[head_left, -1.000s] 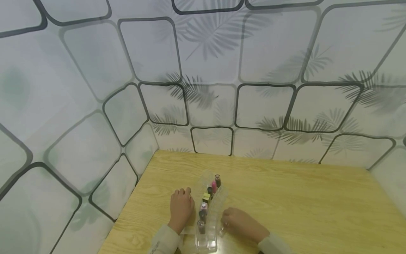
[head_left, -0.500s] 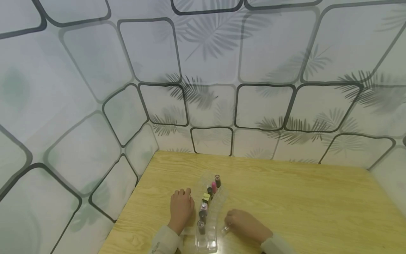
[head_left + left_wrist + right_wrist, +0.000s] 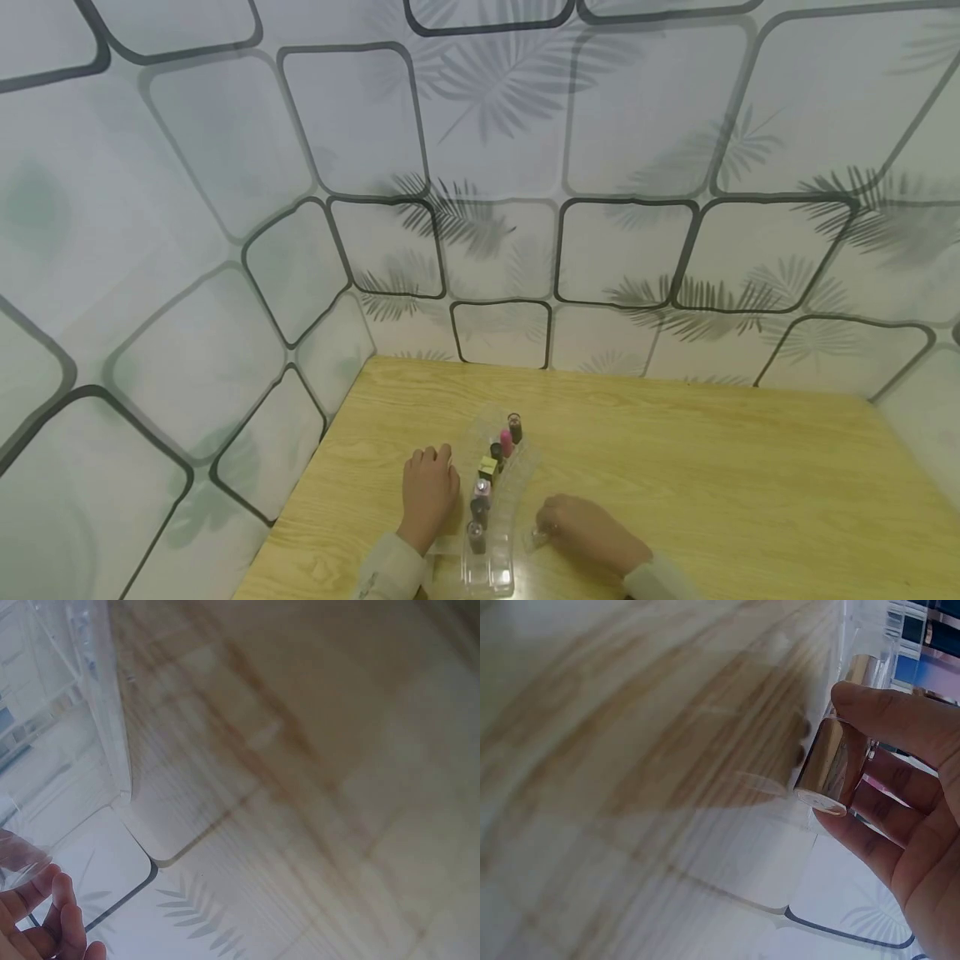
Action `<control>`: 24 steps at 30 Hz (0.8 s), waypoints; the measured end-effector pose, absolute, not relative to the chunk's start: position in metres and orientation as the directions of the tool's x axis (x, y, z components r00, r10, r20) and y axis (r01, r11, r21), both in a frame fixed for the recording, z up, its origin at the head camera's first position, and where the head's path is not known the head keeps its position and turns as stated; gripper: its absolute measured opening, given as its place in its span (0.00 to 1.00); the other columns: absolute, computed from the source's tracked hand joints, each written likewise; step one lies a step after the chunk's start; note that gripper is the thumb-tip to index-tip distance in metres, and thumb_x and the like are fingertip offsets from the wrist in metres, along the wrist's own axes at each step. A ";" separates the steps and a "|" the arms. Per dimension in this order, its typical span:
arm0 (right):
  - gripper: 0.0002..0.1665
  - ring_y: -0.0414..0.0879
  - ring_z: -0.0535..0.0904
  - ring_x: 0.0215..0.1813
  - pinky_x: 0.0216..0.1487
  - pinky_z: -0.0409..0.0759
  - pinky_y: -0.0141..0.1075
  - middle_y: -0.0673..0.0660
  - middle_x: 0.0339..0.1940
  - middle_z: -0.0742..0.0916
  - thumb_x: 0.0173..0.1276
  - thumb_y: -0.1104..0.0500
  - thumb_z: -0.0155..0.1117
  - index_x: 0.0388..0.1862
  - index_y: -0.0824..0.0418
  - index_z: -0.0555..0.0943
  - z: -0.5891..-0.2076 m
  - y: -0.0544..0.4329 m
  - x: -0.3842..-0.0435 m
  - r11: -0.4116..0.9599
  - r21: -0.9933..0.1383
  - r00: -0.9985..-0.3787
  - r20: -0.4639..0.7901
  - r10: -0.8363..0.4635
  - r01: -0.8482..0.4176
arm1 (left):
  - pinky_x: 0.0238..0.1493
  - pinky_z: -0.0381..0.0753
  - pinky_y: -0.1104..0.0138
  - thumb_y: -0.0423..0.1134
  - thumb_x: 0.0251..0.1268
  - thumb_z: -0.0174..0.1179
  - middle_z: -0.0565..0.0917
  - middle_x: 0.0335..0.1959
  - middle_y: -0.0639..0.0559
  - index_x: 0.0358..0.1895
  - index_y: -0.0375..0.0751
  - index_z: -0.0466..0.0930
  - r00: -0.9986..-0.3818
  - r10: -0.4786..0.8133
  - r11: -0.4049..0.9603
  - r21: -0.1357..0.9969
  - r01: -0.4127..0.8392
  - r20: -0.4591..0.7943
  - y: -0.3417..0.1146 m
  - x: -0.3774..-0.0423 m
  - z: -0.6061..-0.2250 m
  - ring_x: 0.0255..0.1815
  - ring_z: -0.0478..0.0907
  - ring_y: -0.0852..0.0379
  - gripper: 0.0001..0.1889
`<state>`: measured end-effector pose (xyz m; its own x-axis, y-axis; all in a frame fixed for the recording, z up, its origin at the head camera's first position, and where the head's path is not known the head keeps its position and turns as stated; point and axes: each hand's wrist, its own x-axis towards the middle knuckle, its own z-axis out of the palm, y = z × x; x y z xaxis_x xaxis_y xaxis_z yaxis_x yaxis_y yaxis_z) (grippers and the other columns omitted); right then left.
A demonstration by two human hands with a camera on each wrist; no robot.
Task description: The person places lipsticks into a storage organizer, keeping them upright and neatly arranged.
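Note:
A clear plastic organizer (image 3: 501, 508) stands on the table with a row of lipsticks and other small cosmetics in it. My left hand (image 3: 430, 493) lies along its left side. In the left wrist view, the curled fingers (image 3: 64, 900) and thumb meet at clear plastic that looks like the organizer's edge. My right hand (image 3: 581, 529) is to the right of the organizer, close over the table. It pinches a lipstick tube (image 3: 825, 761) between thumb and fingers. The tube is shiny gold with a clear end and lies tilted; its far part overlaps the organizer in the right wrist view.
Inside the organizer stand a pink lipstick (image 3: 506, 442), a yellow-topped box (image 3: 487, 467) and several dark tubes. A flat clear strip (image 3: 446, 546) lies by the left wrist. The wooden table (image 3: 712, 475) meets patterned walls (image 3: 510, 250) at the back and left.
My right hand has shifted a little to the right, away from the organizer, with the lipstick tube still held. The left hand and the organizer have stayed in place.

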<state>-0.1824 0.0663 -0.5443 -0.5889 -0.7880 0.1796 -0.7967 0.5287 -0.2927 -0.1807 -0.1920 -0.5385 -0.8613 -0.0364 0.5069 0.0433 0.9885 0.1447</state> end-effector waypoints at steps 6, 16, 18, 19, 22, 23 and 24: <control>0.05 0.34 0.79 0.36 0.41 0.79 0.28 0.45 0.33 0.85 0.58 0.58 0.66 0.34 0.53 0.83 -0.540 0.070 -0.183 0.522 -0.360 -0.615 0.224 -0.756 -0.773 | 0.32 0.70 0.61 0.35 0.50 0.63 0.78 0.25 0.47 0.36 0.40 0.77 -0.863 -0.037 0.989 0.143 0.042 0.504 -0.192 -0.180 -0.538 0.27 0.69 0.52 0.09; 0.09 0.38 0.82 0.40 0.44 0.80 0.31 0.46 0.37 0.86 0.60 0.57 0.64 0.40 0.54 0.81 -0.525 0.068 -0.188 0.566 -0.429 -0.693 0.240 -0.680 -0.704 | 0.31 0.71 0.61 0.36 0.48 0.64 0.78 0.25 0.47 0.35 0.40 0.77 -0.847 -0.026 0.991 0.124 0.048 0.530 -0.192 -0.180 -0.539 0.27 0.70 0.52 0.10; 0.10 0.38 0.82 0.40 0.44 0.80 0.32 0.46 0.38 0.86 0.59 0.58 0.65 0.41 0.54 0.81 -0.522 0.067 -0.188 0.572 -0.452 -0.712 0.244 -0.659 -0.684 | 0.31 0.71 0.61 0.36 0.48 0.64 0.78 0.25 0.47 0.36 0.40 0.77 -0.845 -0.022 0.991 0.123 0.052 0.534 -0.192 -0.180 -0.540 0.27 0.70 0.52 0.10; 0.10 0.37 0.82 0.40 0.44 0.80 0.32 0.46 0.38 0.86 0.59 0.58 0.65 0.41 0.54 0.81 -0.520 0.067 -0.188 0.570 -0.476 -0.724 0.246 -0.645 -0.670 | 0.31 0.71 0.61 0.36 0.48 0.64 0.78 0.25 0.47 0.35 0.40 0.77 -0.844 -0.020 0.991 0.121 0.054 0.536 -0.193 -0.180 -0.540 0.27 0.70 0.52 0.10; 0.12 0.35 0.81 0.40 0.44 0.80 0.31 0.45 0.38 0.86 0.57 0.60 0.66 0.41 0.53 0.81 -0.517 0.064 -0.187 0.527 -0.538 -0.732 0.291 -0.616 -0.658 | 0.30 0.71 0.62 0.36 0.48 0.64 0.78 0.25 0.47 0.35 0.40 0.77 -0.843 -0.017 0.991 0.121 0.057 0.537 -0.193 -0.181 -0.541 0.26 0.70 0.52 0.10; 0.12 0.35 0.81 0.40 0.43 0.80 0.31 0.44 0.38 0.86 0.57 0.61 0.66 0.42 0.52 0.81 -0.516 0.063 -0.187 0.506 -0.555 -0.729 0.311 -0.610 -0.660 | 0.30 0.71 0.62 0.36 0.48 0.63 0.78 0.25 0.47 0.35 0.40 0.77 -0.845 -0.018 0.991 0.121 0.056 0.535 -0.193 -0.181 -0.541 0.26 0.70 0.53 0.10; 0.13 0.35 0.81 0.39 0.43 0.80 0.31 0.45 0.38 0.86 0.57 0.62 0.66 0.42 0.53 0.81 -0.515 0.063 -0.187 0.478 -0.576 -0.725 0.332 -0.604 -0.663 | 0.30 0.71 0.62 0.36 0.49 0.63 0.78 0.25 0.47 0.36 0.40 0.77 -0.847 -0.020 0.991 0.124 0.054 0.532 -0.193 -0.181 -0.540 0.26 0.70 0.53 0.10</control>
<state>-0.1873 0.0626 -0.5146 -0.7246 -0.6040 0.3320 -0.6627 0.4783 -0.5763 -0.1806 -0.1930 -0.5405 -0.8468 -0.0200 0.5316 0.0545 0.9908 0.1239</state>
